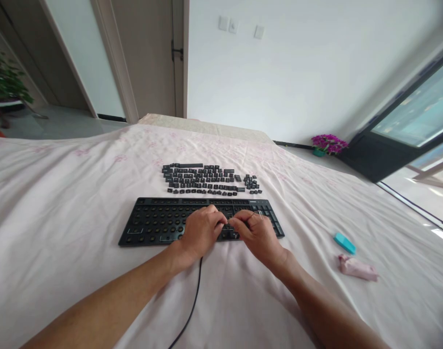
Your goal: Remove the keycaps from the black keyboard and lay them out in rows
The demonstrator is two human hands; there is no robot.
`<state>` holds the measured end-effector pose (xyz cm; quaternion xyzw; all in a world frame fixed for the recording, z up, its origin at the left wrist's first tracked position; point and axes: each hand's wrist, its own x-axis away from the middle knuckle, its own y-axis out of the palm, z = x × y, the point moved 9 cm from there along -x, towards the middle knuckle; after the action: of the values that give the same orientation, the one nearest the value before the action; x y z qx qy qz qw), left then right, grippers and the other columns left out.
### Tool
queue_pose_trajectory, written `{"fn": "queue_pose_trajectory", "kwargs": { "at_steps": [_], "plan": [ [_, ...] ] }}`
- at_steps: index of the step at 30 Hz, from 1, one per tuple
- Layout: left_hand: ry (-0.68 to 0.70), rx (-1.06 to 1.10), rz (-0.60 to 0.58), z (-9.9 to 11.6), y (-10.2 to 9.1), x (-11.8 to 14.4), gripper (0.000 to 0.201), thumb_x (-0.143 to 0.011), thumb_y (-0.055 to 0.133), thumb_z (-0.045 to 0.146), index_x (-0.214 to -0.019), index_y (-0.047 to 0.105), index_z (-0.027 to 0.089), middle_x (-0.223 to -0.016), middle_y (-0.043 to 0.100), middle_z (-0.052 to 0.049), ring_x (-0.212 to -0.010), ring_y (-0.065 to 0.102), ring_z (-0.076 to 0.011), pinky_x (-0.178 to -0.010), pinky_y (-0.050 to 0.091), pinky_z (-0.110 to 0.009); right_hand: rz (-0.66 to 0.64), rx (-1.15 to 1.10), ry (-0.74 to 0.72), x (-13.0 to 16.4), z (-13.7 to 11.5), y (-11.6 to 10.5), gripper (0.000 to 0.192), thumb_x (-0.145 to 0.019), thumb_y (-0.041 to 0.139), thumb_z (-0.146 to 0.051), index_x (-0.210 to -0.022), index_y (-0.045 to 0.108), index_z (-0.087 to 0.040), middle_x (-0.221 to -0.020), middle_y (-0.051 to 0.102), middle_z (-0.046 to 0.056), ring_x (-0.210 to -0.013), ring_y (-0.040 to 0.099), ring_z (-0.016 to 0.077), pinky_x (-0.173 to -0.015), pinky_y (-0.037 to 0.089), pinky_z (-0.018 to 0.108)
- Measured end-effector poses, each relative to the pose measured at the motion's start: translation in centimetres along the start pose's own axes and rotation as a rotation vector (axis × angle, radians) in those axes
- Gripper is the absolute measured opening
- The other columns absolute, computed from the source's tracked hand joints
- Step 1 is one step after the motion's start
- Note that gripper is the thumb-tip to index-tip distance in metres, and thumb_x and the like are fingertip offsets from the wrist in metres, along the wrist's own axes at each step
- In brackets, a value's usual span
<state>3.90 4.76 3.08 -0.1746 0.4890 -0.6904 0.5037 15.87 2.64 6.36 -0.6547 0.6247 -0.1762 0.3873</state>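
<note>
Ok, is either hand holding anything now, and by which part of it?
It can't be told: the left hand and right hand bend over the long black rectangular keyboard, and their curled fingers would hide anything small.

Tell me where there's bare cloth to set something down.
Bare cloth lies left of the keyboard, and between its right end and the teal object. It is crowded at the keyboard, where the left hand and right hand are, and just beyond, where loose keycaps lie.

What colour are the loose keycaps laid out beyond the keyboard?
The keycaps are black, seen best in the head view.
</note>
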Motion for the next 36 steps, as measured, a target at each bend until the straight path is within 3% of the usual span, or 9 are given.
{"fn": "queue_pose_trajectory", "kwargs": {
  "at_steps": [6,10,14,18,27,32,36],
  "plan": [
    [0.093,0.014,0.000,1.1,0.4,0.6,0.009,-0.085,0.059,0.018,-0.082,0.066,0.022,-0.084,0.065,-0.001,-0.084,0.057,-0.0185,-0.075,0.040,-0.030,0.048,0.111,-0.158,0.2,-1.9,0.5,0.026,-0.090,0.061,-0.033,-0.068,0.064,-0.020,-0.069,0.067,-0.001,-0.066,0.061,0.0128,-0.065,0.042,0.023],
    [0.037,0.083,0.016,0.4,0.5,0.7,0.015,-0.088,0.055,0.022,-0.075,0.063,0.021,-0.077,0.064,-0.001,-0.078,0.056,-0.0177,-0.070,0.040,-0.030,0.008,0.238,-0.230,0.1,-3.3,1.6,0.032,-0.093,0.056,-0.035,-0.067,0.065,-0.020,-0.068,0.066,0.002,-0.067,0.061,0.0144,-0.065,0.041,0.024],
    [0.050,0.123,-0.002,0.3,0.4,0.8,0.013,-0.086,0.056,0.018,-0.080,0.067,0.021,-0.082,0.066,-0.001,-0.083,0.057,-0.0175,-0.074,0.041,-0.029,0.007,0.157,-0.162,0.1,-2.0,1.4,0.030,-0.092,0.057,-0.036,-0.068,0.067,-0.021,-0.069,0.068,0.002,-0.067,0.061,0.0150,-0.066,0.043,0.025],
    [0.099,0.140,-0.025,0.9,0.3,0.8,0.017,-0.086,0.058,0.017,-0.091,0.072,0.024,-0.089,0.068,-0.001,-0.088,0.058,-0.0182,-0.079,0.042,-0.029,0.139,-0.011,0.006,0.7,0.9,0.2,0.027,-0.089,0.060,-0.040,-0.070,0.068,-0.021,-0.069,0.068,0.001,-0.063,0.062,0.0161,-0.061,0.045,0.026],
    [0.095,0.154,0.003,0.6,0.3,0.9,0.016,-0.086,0.058,0.015,-0.087,0.072,0.023,-0.087,0.068,-0.001,-0.087,0.058,-0.0171,-0.080,0.042,-0.028,0.150,0.075,-0.189,1.0,-1.1,1.4,0.031,-0.092,0.057,-0.036,-0.066,0.063,-0.021,-0.068,0.066,0.003,-0.066,0.060,0.0160,-0.066,0.044,0.028],
    [0.121,0.131,-0.005,0.9,0.2,0.9,0.013,-0.087,0.060,0.024,-0.089,0.073,0.023,-0.088,0.068,-0.001,-0.087,0.058,-0.0181,-0.078,0.041,-0.030,0.186,0.038,-0.123,1.6,-0.2,0.6,0.026,-0.090,0.060,-0.034,-0.069,0.064,-0.021,-0.069,0.065,0.002,-0.067,0.060,0.0160,-0.066,0.044,0.027],
    [0.120,0.130,-0.022,1.1,0.1,1.0,0.010,-0.084,0.064,0.028,-0.089,0.073,0.025,-0.088,0.069,0.000,-0.084,0.057,-0.0179,-0.075,0.040,-0.029,0.139,0.101,-0.157,1.1,-1.5,-0.4,0.028,-0.092,0.055,-0.039,-0.073,0.066,-0.022,-0.075,0.068,0.003,-0.077,0.059,0.0188,-0.073,0.044,0.030]
  ]
}}
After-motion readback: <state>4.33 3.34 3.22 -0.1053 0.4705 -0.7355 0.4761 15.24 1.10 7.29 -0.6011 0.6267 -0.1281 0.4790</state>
